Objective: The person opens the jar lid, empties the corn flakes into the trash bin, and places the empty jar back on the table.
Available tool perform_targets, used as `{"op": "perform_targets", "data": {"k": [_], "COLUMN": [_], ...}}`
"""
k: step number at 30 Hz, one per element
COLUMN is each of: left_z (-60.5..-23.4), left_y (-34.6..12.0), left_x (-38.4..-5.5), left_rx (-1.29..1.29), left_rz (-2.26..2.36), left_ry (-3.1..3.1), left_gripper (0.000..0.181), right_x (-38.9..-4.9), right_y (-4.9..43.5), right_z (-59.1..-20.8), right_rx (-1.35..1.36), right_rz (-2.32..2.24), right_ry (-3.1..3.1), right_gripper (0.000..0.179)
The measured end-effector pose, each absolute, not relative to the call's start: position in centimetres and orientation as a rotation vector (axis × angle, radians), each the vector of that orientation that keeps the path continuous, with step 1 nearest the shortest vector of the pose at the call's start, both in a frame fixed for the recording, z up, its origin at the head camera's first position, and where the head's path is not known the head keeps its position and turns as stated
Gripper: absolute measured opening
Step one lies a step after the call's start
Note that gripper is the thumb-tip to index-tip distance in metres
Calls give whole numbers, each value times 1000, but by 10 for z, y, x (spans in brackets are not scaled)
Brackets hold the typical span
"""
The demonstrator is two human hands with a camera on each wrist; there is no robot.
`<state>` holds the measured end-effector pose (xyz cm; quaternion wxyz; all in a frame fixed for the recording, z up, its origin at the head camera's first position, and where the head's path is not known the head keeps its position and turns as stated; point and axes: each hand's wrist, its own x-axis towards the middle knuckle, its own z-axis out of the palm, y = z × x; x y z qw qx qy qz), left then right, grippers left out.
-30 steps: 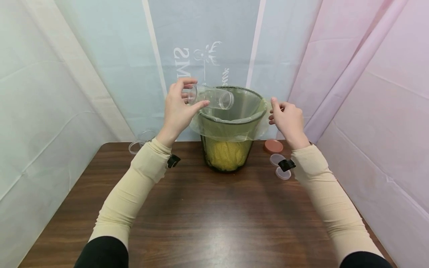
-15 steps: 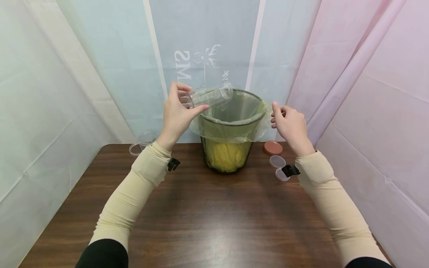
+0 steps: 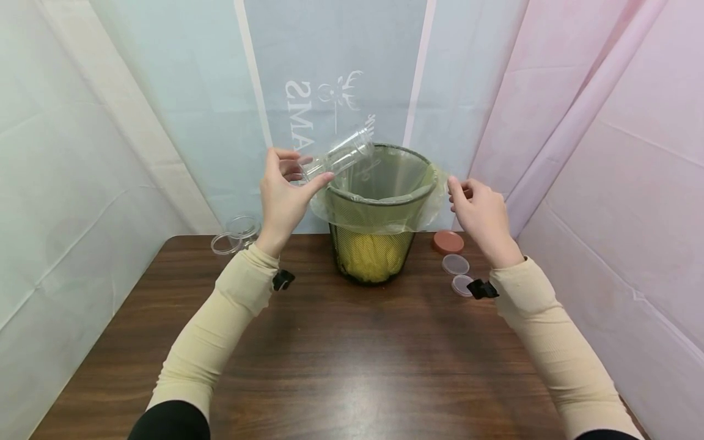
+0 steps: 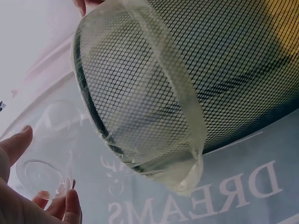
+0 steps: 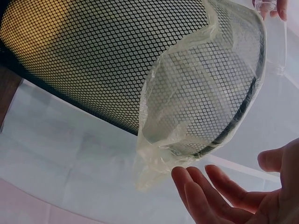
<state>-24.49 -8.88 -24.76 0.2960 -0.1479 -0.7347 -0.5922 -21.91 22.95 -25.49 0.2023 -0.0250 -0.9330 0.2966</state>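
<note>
My left hand (image 3: 286,192) grips a clear plastic jar (image 3: 349,153) by its base end, fingers and thumb round it. The jar tilts, its far end raised over the left side of a black mesh wastebasket (image 3: 371,282). In the left wrist view the round base of the jar (image 4: 44,179) lies between thumb and fingers. A thin yellowish bin liner (image 3: 374,223) is folded over the basket's rim. At the right side of the rim is my right hand (image 3: 483,214). In the right wrist view its loosely bent fingers (image 5: 198,193) are right beside the liner's edge, thumb apart.
Yellow material (image 3: 370,260) shows through the basket's lower mesh. To its right lie a reddish-brown lid (image 3: 448,242) and two translucent lids (image 3: 455,264). Clear round containers (image 3: 242,227) lie at the table's back left, partly behind the left forearm. Fabric curtains enclose the table (image 3: 352,354).
The jar has swung from nearly level to tilted, its far end rising, while my left hand shifted slightly left and down. My right hand has dropped a little, moving slightly right.
</note>
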Motion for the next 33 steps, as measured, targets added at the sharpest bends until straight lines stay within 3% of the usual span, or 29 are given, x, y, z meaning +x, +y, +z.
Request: {"op": "perform_targets", "data": {"k": [17, 33], "left_z": [-243, -276], "left_y": [-87, -95], "left_x": [-211, -223], "left_rx": [-445, -465], "left_rz": [-1682, -1853], "left_ry": [-1846, -1701], "left_gripper": [57, 59], "right_x": [-210, -200], "right_y": [235, 238], "right_z": [-270, -284], "right_rx": [-60, -62], "right_rz": [804, 797], "right_ry": [-2608, -2625], "right_gripper": [67, 61]}}
